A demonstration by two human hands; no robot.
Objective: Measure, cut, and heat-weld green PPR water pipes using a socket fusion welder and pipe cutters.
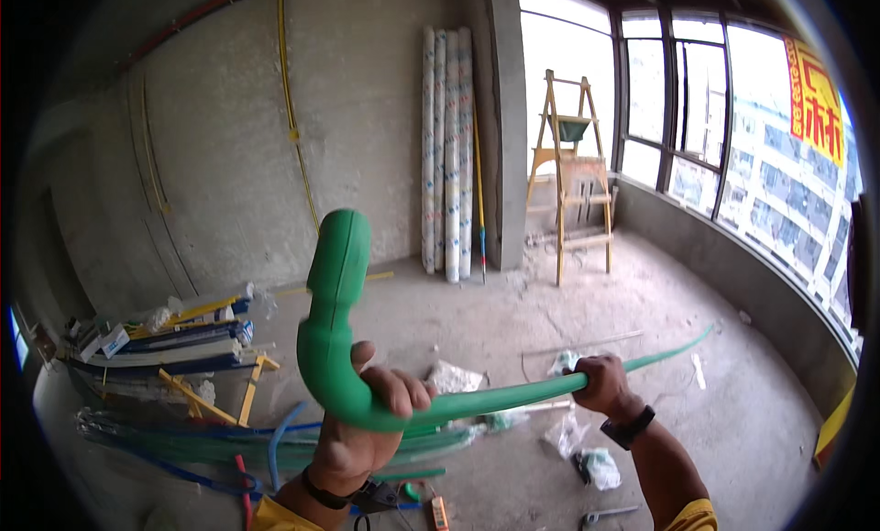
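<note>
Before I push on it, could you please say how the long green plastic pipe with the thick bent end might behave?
The pipe looks fairly stiff, since it juts past the right hand without visible droop. Its smooth, rounded surface could slip. The thick bent end in the left hand may make that side heavier.

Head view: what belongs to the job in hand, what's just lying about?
In hand, so likely the job:
- green pipe, bent end in the left hand, straight run in the right hand

Apparently just about:
- stepladder
- wrapped tubes against the wall
- crumpled plastic bag

Unclear: green lengths on the floor
</note>
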